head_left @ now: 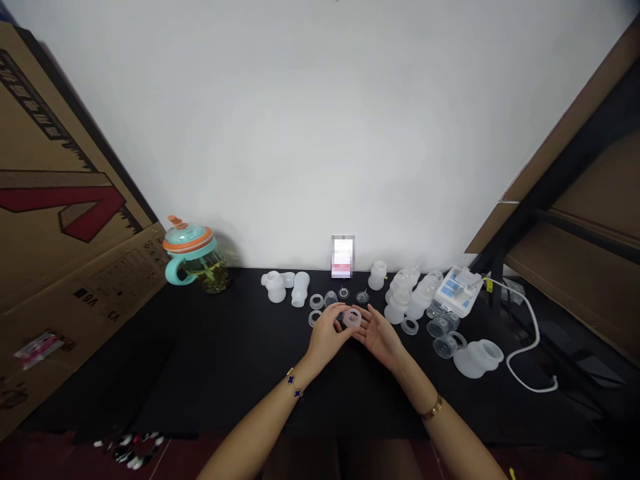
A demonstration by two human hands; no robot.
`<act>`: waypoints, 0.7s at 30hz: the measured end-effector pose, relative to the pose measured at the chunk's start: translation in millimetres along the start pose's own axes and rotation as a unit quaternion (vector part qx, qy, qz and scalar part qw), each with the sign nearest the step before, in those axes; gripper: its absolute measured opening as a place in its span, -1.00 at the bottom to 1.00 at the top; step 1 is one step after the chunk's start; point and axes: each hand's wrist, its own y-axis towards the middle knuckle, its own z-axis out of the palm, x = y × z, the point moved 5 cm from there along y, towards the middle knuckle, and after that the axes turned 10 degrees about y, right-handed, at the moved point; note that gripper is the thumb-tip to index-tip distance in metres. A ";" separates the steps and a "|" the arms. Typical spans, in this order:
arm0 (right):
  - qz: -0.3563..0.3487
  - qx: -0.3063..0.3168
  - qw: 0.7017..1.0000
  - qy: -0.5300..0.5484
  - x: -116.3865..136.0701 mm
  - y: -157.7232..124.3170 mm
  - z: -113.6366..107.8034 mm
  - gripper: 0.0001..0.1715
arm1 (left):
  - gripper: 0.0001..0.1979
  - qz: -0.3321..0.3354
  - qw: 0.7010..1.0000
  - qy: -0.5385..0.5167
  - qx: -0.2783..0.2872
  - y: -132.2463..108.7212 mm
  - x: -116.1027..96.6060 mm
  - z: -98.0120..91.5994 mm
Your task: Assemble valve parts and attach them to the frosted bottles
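Note:
My left hand (327, 335) pinches a translucent ring-shaped cap (353, 318) between thumb and fingers. My right hand (380, 339) lies palm up with its fingers stretched out behind and beside the cap; whether they bear any of its weight I cannot tell. Just beyond the hands are white screw rings (317, 301), a clear dome-shaped cover (331, 299) and small round clear parts (363, 297). White bottle-like pieces with side necks (275, 287) sit at the back left. More translucent bottles (397, 305) stand to the right.
A lidded teal pitcher (197, 260) with leaves in liquid stands left, beside a cardboard box (65, 220). A pixelated upright panel (343, 257) leans at the wall. On the right are a white device (457, 291), its cable (535, 327), clear cups (444, 345) and a wide-mouthed white piece (477, 359).

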 end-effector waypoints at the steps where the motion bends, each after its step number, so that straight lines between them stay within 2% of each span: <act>1: -0.001 0.002 1.000 -0.001 0.3 -0.2 0.0 -0.60 | -0.65 -0.001 1.000 -0.002 0.000 -0.1 1.1 0.6; 10: -0.007 -0.003 1.000 -0.001 1.7 -1.4 0.8 -0.60 | -0.65 -0.004 1.000 0.005 0.009 -0.8 7.0 4.2; 16: -0.022 -0.007 1.000 -0.021 1.7 -5.0 3.5 -0.72 | -0.63 -0.006 1.000 0.019 0.021 -0.6 10.7 6.7; 21: -0.039 0.000 0.998 -0.048 2.2 -7.0 3.9 -0.72 | -0.65 -0.006 1.000 0.012 0.010 -1.1 10.4 4.9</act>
